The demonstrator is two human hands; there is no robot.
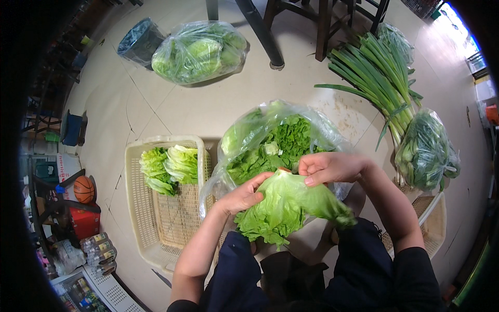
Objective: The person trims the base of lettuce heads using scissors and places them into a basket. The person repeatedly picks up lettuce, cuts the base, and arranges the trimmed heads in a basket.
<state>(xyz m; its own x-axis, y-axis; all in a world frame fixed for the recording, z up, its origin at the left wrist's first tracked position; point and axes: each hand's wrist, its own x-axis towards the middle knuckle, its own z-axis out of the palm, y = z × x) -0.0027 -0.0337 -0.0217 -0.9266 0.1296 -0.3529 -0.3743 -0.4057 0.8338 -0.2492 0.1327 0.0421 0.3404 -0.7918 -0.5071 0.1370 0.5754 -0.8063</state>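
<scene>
A head of leaf lettuce [278,202] hangs between my hands above my knees, its brown cut stem end turned away from me. My left hand [246,194] grips its left side near the base. With thumb and fingers, my right hand [327,169] pinches an outer leaf, which stretches out to the right. Just beyond lies an opened clear plastic bag [241,136] with more green lettuce [294,134] in it. To the left stands a cream plastic basket [136,230], where a few lettuce heads [169,165] rest at the far end.
A tied bag of leafy vegetables [199,54] sits beside a lined bin [140,41]. At right lie long green leeks or scallions [374,78] and a bag of green vegetables [425,150]. Another basket [434,224] is near my right arm. Stool legs [323,31] stand ahead.
</scene>
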